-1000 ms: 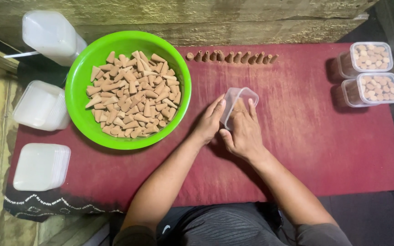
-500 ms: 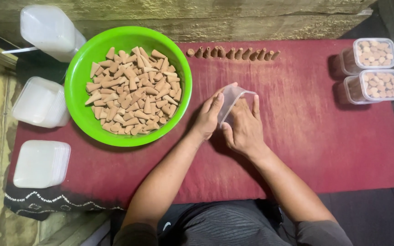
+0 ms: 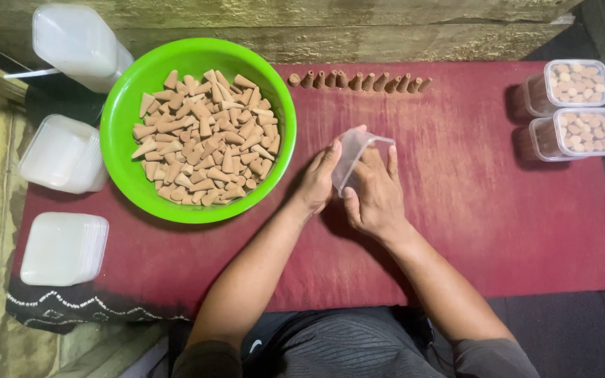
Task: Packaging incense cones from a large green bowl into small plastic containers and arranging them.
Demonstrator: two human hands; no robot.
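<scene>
Red cloth [image 3: 498,231] over the table, one green bowl [image 3: 126,119] heaped with brown cones [image 3: 204,136], ten more cones in a row [image 3: 358,81] along the far edge, two filled clear tubs [image 3: 574,108] on your right. Both your hands grip one empty clear container [image 3: 357,155] mid-cloth: left hand [image 3: 318,178] fingers curled on its side, right hand [image 3: 374,192] cupping beneath.

Red cloth [image 3: 498,231] before rough wooden beam [image 3: 358,21]

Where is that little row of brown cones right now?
In the head view, the row of brown cones stands along the far edge of the red cloth, just right of the green bowl and beyond both hands.
</scene>
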